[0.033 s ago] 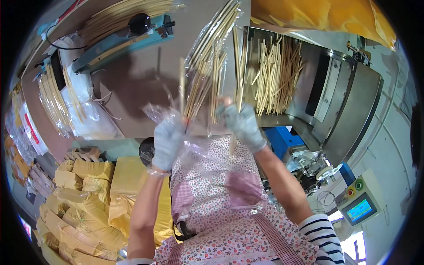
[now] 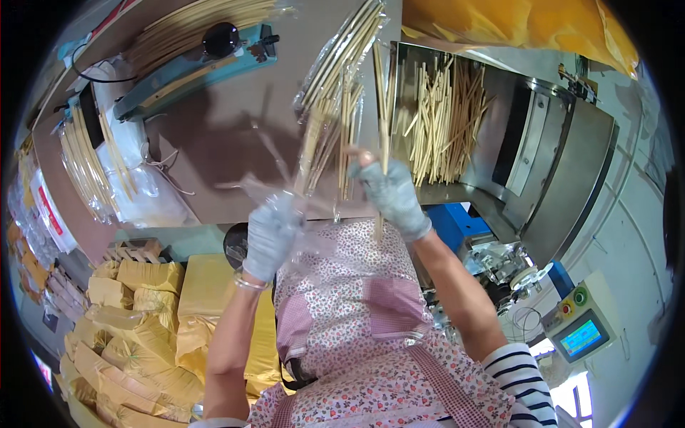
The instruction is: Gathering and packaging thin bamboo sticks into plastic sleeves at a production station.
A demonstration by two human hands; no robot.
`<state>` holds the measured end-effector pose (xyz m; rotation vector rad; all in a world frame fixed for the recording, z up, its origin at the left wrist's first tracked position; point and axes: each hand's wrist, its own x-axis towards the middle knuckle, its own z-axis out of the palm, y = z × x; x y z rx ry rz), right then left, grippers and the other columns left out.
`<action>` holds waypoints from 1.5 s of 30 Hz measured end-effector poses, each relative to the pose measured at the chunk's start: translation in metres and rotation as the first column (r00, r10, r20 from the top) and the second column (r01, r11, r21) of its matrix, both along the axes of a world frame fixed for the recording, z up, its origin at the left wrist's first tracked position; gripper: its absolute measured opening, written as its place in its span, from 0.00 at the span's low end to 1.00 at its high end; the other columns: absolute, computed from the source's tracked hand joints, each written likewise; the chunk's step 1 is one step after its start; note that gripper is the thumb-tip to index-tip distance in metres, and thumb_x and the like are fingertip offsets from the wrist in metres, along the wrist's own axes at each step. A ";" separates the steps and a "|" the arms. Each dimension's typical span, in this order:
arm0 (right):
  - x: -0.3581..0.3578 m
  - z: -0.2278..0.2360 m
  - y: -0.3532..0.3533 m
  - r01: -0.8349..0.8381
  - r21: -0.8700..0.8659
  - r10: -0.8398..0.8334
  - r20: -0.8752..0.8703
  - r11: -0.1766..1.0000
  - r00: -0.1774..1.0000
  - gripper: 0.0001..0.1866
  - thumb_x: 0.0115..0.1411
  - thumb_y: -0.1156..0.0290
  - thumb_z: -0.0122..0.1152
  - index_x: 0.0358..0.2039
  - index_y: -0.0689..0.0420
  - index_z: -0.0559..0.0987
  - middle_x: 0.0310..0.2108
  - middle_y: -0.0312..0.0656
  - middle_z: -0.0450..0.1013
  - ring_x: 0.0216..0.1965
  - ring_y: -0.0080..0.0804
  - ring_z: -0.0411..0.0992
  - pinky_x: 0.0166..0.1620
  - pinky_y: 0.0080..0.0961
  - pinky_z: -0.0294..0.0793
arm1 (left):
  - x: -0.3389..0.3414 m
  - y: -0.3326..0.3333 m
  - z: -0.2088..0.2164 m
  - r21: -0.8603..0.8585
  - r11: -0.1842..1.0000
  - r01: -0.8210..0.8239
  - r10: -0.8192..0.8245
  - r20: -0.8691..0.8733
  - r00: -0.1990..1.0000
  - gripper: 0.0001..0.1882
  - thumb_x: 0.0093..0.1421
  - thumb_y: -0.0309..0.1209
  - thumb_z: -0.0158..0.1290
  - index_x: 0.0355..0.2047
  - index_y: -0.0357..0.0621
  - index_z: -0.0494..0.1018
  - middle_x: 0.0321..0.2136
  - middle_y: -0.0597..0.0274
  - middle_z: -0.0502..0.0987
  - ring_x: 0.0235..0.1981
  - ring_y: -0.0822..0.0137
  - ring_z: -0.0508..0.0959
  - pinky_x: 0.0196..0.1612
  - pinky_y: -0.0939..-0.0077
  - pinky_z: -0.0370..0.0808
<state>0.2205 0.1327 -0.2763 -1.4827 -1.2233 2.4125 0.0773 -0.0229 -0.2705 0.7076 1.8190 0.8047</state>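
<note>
Gloved hands [image 2: 271, 235] [image 2: 391, 196] slide bamboo sticks [image 2: 382, 100] into clear bag [image 2: 335, 78].

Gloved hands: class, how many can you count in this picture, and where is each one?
2. The left hand grips a clear plastic bag of sticks at centre; the right hand beside it holds thin sticks upright. No others show.

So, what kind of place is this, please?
Probably a small packing workshop for bamboo sticks: loose sticks lie in a steel machine tray, a blue heat sealer sits on the table, and yellow sacks are stacked below.
</note>
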 end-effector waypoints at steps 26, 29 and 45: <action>-0.024 -0.064 -0.011 -0.429 0.429 0.126 0.575 0.795 0.808 0.17 0.51 0.61 0.59 0.37 0.60 0.75 0.19 0.52 0.71 0.20 0.42 0.70 0.29 0.33 0.71 | -0.042 0.027 -0.057 -0.021 0.923 -0.385 0.385 0.114 0.916 0.11 0.58 0.31 0.50 0.38 0.37 0.74 0.25 0.66 0.75 0.24 0.80 0.68 0.25 0.81 0.65; -0.017 -0.039 -0.011 -0.391 0.322 0.252 0.396 0.862 0.883 0.14 0.54 0.62 0.58 0.36 0.59 0.76 0.16 0.39 0.68 0.18 0.22 0.64 0.25 0.23 0.67 | -0.046 0.051 -0.062 -0.045 0.977 -0.209 0.211 0.348 0.913 0.12 0.57 0.33 0.51 0.36 0.37 0.76 0.24 0.65 0.76 0.23 0.79 0.69 0.25 0.81 0.66; 0.019 -0.002 -0.077 -0.356 0.212 0.335 0.130 0.910 0.933 0.08 0.57 0.71 0.54 0.36 0.61 0.74 0.24 0.37 0.68 0.24 0.20 0.63 0.28 0.19 0.65 | -0.021 0.076 -0.037 -0.078 0.877 -0.475 0.478 0.260 0.839 0.13 0.59 0.38 0.50 0.36 0.40 0.73 0.20 0.72 0.71 0.19 0.82 0.66 0.23 0.87 0.64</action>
